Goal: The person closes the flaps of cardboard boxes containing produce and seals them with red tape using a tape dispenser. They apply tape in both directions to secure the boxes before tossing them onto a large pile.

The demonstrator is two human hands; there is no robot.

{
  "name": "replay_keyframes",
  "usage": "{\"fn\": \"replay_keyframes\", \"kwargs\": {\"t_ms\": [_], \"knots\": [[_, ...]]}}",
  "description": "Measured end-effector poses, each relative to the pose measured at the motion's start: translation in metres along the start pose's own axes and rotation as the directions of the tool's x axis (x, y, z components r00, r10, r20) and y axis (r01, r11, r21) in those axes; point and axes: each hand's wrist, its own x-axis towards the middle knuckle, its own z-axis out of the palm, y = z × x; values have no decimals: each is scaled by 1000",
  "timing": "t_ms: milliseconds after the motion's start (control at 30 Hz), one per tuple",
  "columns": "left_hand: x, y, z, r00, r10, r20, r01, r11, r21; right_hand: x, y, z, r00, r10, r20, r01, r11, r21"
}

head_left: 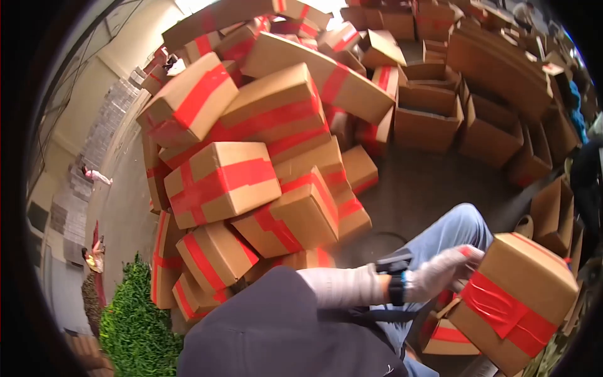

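My left hand, in a light glove with a black watch at the wrist, is closed on the upper left corner of a cardboard box wrapped with red tape. The box is held tilted at the lower right, beside my knee in blue jeans. My dark upper sleeve fills the bottom middle. My right hand is out of sight.
A big, loose pile of red-taped boxes rises on the left and centre. Open, untaped cartons line the back right. Another taped box lies under my arm. Green plants and two distant people are at the left edge.
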Motion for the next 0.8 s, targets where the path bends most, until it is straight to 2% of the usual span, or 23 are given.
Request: {"fn": "replay_keyframes", "kwargs": {"t_ms": [33,67,133,233,267,300,333,400,433,467,500,567,633,667,700,733,800], "knots": [[-21,34,7,990,128,59,-123,989,-82,-1,-26,45,996,-39,82,34,997,65],[-41,67,15,957,286,49,-281,955,-97,-5,-53,89,984,-80,157,60,990,125],[-64,104,21,877,478,-49,-480,870,-111,-15,-112,171,942,-167,290,92,963,255],[-69,108,3,764,478,-434,-567,818,-97,-50,-191,279,849,-267,456,38,892,451],[-61,114,-2,703,457,-545,-585,807,-79,-68,-208,300,820,-295,491,17,869,494],[-59,95,-8,829,392,-400,-415,909,29,-85,-217,308,796,-328,509,5,844,536],[-58,68,-16,921,265,-286,-232,962,144,-101,-223,307,810,-334,481,50,858,511],[-42,35,-20,986,120,-119,-85,961,265,-100,-202,267,867,-310,390,141,904,404],[-33,32,-25,990,137,-33,-114,915,388,-95,-183,236,871,-329,365,219,924,312],[-23,37,-23,956,285,70,-281,821,496,-89,-161,196,874,-351,336,294,932,211],[-17,54,-18,936,350,-24,-307,850,427,-89,-140,152,902,-306,306,277,951,136],[-7,111,-3,837,546,50,-539,803,255,-82,-89,58,962,-185,200,193,981,-18],[-6,163,10,744,667,-34,-609,699,374,-98,-54,-19,998,-56,-30,49,979,-197],[7,173,0,719,694,-26,-658,692,296,-115,-52,-53,978,-28,-206,-30,961,-275],[20,175,0,660,743,-113,-622,624,472,-132,-52,-94,977,-37,-211,-37,941,-336],[40,177,-18,696,705,-135,-581,663,472,-147,-51,-120,959,-8,-285,-84,947,-310],[97,155,-26,821,549,-154,-359,708,608,-179,-75,-150,926,25,-377,-104,976,-189]]}}
